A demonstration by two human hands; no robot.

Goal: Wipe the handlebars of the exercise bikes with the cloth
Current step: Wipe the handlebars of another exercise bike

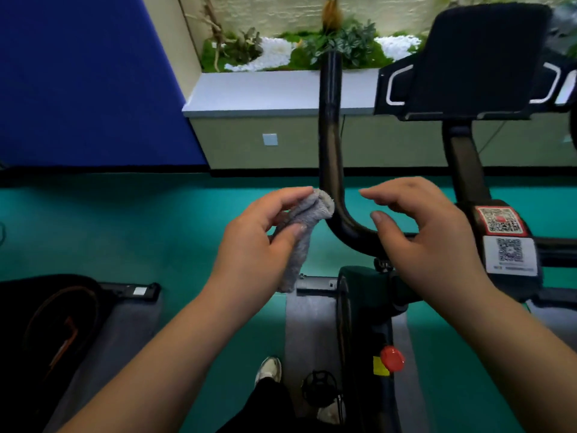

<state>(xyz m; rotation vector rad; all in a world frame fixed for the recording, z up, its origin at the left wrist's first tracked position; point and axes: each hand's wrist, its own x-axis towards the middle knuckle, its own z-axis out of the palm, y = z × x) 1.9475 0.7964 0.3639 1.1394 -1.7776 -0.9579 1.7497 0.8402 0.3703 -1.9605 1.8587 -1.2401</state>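
- Grey terry cloth (pixel 299 232): bunched, pinched between thumb and fingers of the left hand (pixel 259 235); its upper fold touched the left side of the handlebar (pixel 331 145) at the bend, its lower end hung free.
- Black handlebar: rose upright from a curve near the hands, then ran right toward the stem.
- Right hand (pixel 427 232): fingers loosely curved and spread, holding nothing, positioned over the low curve of the handlebar; contact with the bar could not be told.
- Black console (pixel 477 57): mounted on a post to the right, white-edged brackets at both sides.
- Two QR labels (pixel 507 239): one red-framed, one white, on the stem beside the right hand.
- Red knob (pixel 392 359): on the frame below, next to a yellow sticker.
- Teal floor (pixel 125 229): grey mats under the bikes; a white shoe (pixel 268 368) showed at the bottom.
- Planter ledge (pixel 265 92): greenery and white pebbles behind, blue wall to the left.
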